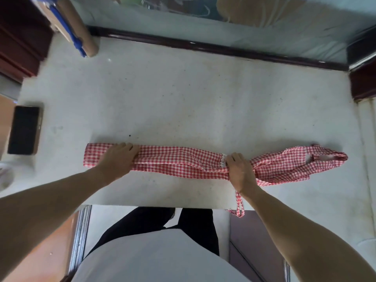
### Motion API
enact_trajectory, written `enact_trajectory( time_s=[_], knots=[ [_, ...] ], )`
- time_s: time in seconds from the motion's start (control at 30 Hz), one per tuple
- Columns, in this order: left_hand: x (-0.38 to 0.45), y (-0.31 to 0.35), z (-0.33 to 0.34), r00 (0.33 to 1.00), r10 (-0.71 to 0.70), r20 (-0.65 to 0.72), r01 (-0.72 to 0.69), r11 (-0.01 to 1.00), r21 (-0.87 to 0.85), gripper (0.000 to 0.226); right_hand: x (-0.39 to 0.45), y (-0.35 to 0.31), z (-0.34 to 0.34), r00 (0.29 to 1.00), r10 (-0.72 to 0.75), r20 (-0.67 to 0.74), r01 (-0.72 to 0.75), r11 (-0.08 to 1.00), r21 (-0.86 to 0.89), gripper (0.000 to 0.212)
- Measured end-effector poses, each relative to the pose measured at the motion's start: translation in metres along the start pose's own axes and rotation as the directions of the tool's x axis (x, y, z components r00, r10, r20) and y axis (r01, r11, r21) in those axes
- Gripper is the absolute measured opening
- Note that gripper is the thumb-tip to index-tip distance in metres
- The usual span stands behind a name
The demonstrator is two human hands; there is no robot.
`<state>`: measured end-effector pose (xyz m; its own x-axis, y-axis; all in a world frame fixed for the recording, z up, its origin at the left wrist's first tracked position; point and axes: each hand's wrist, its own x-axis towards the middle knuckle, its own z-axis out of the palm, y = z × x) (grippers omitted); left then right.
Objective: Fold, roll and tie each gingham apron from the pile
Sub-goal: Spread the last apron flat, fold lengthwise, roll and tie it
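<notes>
A red-and-white gingham apron (177, 161) lies folded into a long narrow strip across the near part of the white table (183, 102). My left hand (118, 158) rests flat on the strip near its left end, fingers straight. My right hand (240, 169) presses on the strip right of the middle, beside a row of white trim, its fingers bent down over the cloth. The bib and neck loop (317, 159) lie crumpled at the right end. One tie strap (239, 204) hangs over the table's front edge.
A dark phone (24, 130) lies at the table's left edge. A cardboard tube with a blue part (81, 29) leans at the back left. A dark wooden rail (203, 46) runs along the far side. My legs stand below the front edge.
</notes>
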<state>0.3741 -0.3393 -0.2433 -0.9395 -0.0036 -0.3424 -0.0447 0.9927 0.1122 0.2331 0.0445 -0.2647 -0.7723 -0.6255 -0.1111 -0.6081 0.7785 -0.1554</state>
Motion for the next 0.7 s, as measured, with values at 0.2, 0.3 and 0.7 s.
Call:
enact_trajectory(
  time_s=[0.2, 0.3, 0.7],
  knots=[
    [-0.021, 0.003, 0.014, 0.993, -0.119, 0.018, 0.120, 0.991, -0.055, 0.021, -0.008, 0.010, -0.004, 0.991, 0.025, 0.132, -0.034, 0.998, 0.060, 0.036],
    [-0.024, 0.003, 0.017, 0.975, -0.215, 0.059, 0.216, 0.976, -0.004, 0.025, -0.017, 0.017, -0.009, 0.993, -0.063, 0.100, 0.059, 0.997, 0.051, 0.041],
    [-0.022, 0.045, 0.031, 0.823, -0.523, 0.220, 0.560, 0.812, -0.164, 0.085, -0.055, 0.006, -0.010, 0.985, 0.003, 0.173, -0.022, 0.994, 0.105, 0.042]
  ],
)
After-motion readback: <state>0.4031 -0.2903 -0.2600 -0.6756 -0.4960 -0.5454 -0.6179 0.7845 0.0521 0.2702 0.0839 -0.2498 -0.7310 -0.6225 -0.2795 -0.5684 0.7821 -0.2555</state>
